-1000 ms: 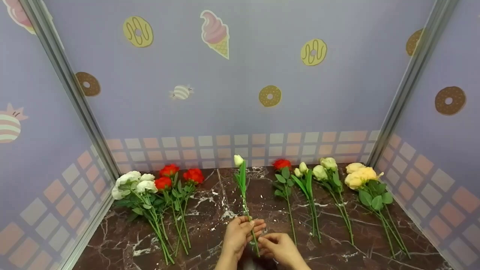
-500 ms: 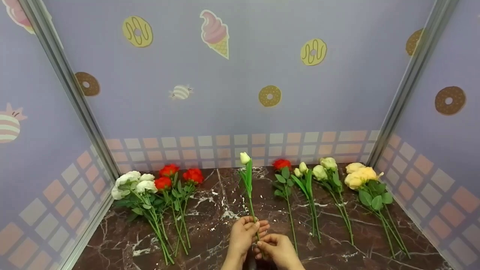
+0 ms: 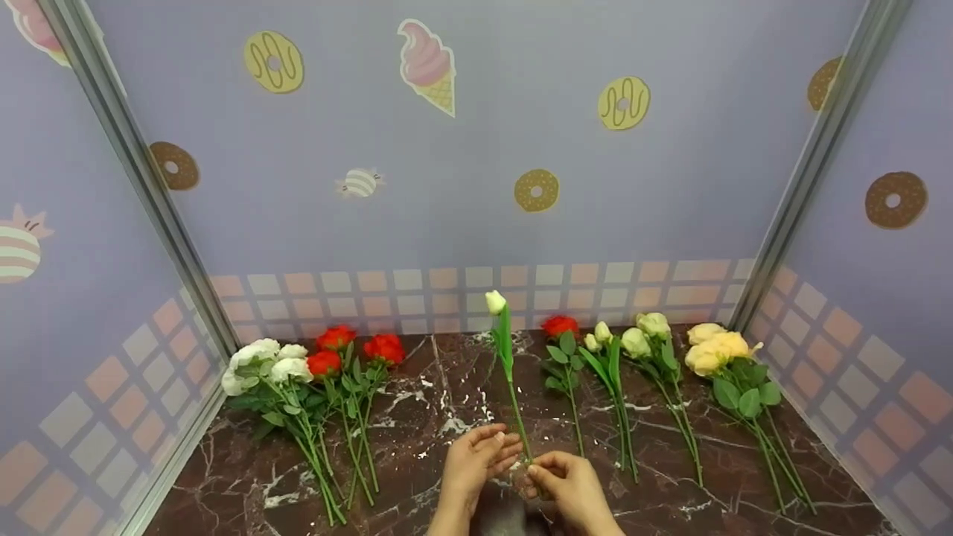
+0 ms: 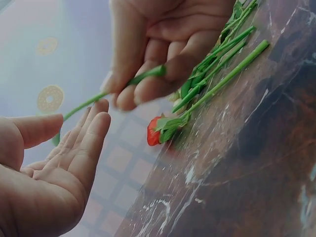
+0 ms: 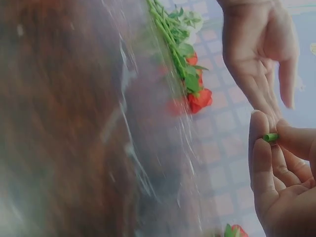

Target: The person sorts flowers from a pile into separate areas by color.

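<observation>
A white tulip (image 3: 497, 304) with long green leaves stands nearly upright in the head view, its bloom leaning slightly left. My right hand (image 3: 572, 487) pinches the lower stem between thumb and fingers. In the right wrist view the cut end of the stem (image 5: 270, 137) pokes out between those fingertips. My left hand (image 3: 476, 461) is beside the stem, palm up, fingers extended and thumb apart from them. The left wrist view shows the stem (image 4: 89, 102) passing behind the left thumb and fingers; whether they touch it I cannot tell.
Left on the dark marble table (image 3: 417, 491) lie white flowers (image 3: 260, 365) and red flowers (image 3: 325, 363). To the right are a red rose (image 3: 560, 326), tulips (image 3: 600, 336), pale green roses (image 3: 646, 335) and yellow flowers (image 3: 716, 351). Patterned wall panels (image 3: 476, 223) enclose the table.
The tulip has shifted right and up. My left fingers, earlier around the stem, have come off it and that hand has moved slightly left. My right hand now holds the stem.
</observation>
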Tool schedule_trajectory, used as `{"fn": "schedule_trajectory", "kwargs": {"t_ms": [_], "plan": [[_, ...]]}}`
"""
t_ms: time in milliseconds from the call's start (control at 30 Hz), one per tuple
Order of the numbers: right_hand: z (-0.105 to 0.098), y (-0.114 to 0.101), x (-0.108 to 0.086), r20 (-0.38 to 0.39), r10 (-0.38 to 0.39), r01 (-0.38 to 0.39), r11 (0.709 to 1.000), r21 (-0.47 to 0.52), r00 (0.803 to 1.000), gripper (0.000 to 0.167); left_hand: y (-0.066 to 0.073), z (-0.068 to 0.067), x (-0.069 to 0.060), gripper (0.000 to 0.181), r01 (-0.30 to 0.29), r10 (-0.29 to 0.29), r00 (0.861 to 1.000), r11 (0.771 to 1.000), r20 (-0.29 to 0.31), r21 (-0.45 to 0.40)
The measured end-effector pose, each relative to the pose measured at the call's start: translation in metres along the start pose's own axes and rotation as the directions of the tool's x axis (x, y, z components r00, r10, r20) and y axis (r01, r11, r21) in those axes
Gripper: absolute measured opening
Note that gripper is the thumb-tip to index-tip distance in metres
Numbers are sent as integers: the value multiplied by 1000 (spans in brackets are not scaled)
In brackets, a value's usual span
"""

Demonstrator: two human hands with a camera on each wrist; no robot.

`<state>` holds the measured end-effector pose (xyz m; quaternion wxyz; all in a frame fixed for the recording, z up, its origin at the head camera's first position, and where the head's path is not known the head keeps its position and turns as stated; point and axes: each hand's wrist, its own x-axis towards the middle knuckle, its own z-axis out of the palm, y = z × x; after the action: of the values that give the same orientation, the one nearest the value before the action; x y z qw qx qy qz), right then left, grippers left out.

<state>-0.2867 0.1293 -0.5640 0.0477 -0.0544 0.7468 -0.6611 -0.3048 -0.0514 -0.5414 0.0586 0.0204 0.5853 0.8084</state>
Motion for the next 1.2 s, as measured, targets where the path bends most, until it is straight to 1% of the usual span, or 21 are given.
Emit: {"fn": "schedule_trajectory", "kwargs": {"t_ms": [133,300,400,467,533,600,667,767,800,867,933,967,1033,1100,1200], "plan": [[-13,-1,4,-84,-29,24,998,-64,996,21,4,-10,0,32,-16,15,999,1000,-33,-18],[-34,-2,9,-191,-14,-3,996,-92,982,21,12,-30,1,33,-47,44,994,998,-100,-38],[-47,1,12,-250,-3,-20,996,-86,968,19,19,-46,-1,34,-62,52,985,996,-162,-57],[-55,4,14,-287,3,-31,995,-93,958,17,23,-57,-2,33,-77,60,975,994,-215,-72],[-63,7,16,-325,12,-57,990,-129,946,14,28,-70,-4,32,-93,68,958,993,-279,-75],[-70,9,17,-354,13,-84,979,-188,935,12,33,-83,-7,31,-113,81,936,991,-342,-73],[-77,11,18,-368,10,-111,961,-254,930,11,38,-96,-9,31,-128,95,909,990,-406,-54],[-88,13,18,-372,5,-146,924,-353,928,11,45,-114,-13,35,-112,110,861,993,-496,26],[-91,14,17,-373,5,-160,908,-387,928,11,46,-119,-15,37,-90,114,845,993,-523,71],[-96,15,16,-374,-2,-180,875,-450,927,13,49,-126,-17,38,-27,117,806,986,-580,162],[-100,16,15,-378,4,-206,844,-495,926,13,50,-131,-18,39,38,115,776,973,-620,229],[-102,16,14,-380,14,-221,833,-508,925,14,50,-132,-19,38,73,118,765,961,-633,267],[-105,17,13,-380,34,-247,813,-527,924,14,49,-134,-20,38,141,120,753,931,-647,337],[-107,17,13,-375,70,-276,802,-529,924,14,48,-135,-19,38,196,124,751,896,-648,398],[-109,16,13,-365,127,-318,787,-529,922,15,46,-136,-16,39,273,132,752,829,-645,488]]}}
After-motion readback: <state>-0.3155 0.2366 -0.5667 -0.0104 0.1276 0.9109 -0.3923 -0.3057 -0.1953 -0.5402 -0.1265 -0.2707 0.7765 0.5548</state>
